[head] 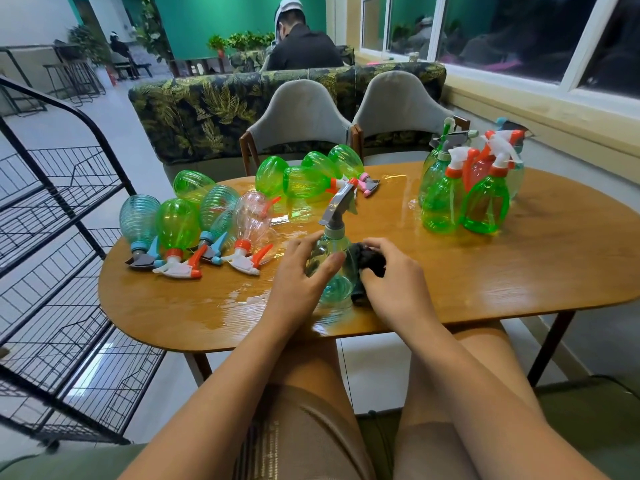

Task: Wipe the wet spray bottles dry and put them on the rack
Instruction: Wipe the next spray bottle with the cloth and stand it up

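Left hand [304,271] grips one teal bottle [335,233]; right hand [393,280] clutches one dark cloth [370,260] against it. Nine lying bottles [176,225] lie left of the hands.

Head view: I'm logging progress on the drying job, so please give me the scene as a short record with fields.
bottle in work: teal spray bottle, held roughly upright
left hand: holds the bottle's body
right hand: grips a dark cloth against the bottle
lying bottles: two clusters, table's left and middle
standing bottles: one cluster, table's right end
table: wet around the hands
rack: black wire, left of table, no bottles visible on it
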